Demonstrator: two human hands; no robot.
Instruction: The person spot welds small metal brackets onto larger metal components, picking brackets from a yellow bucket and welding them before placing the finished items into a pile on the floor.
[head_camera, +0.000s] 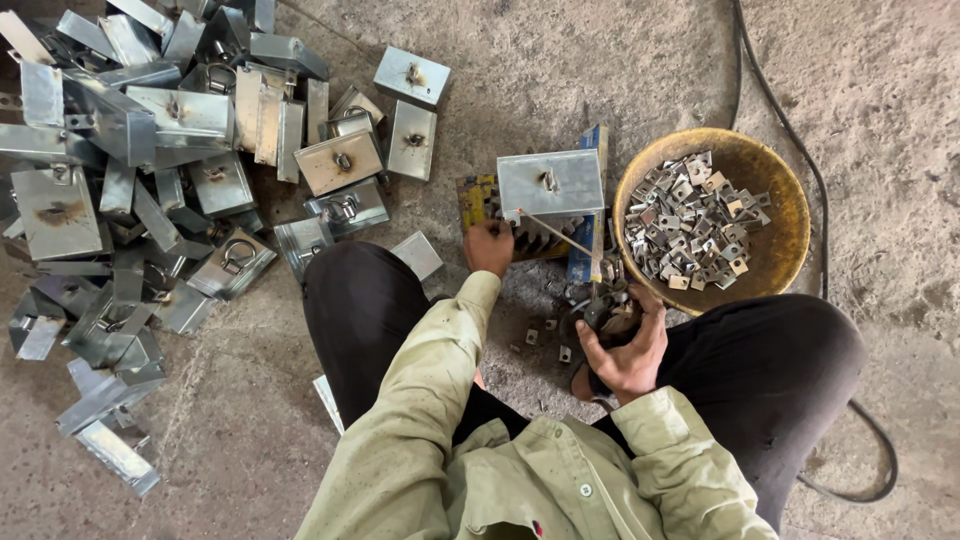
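The right hand (622, 350), nearest the body, is closed around a dark tool (598, 312) whose thin rod (555, 233) reaches up toward the metal box (550, 183). The left hand (488, 247) sits just below that box, fingers curled at its lower edge (whether its grip actually holds anything, I cannot tell). The box stands on the floor (560, 60) just left of a round yellow bowl (780, 200) of small metal plates (690, 220). Farther left lies a heap of boxes (150, 150).
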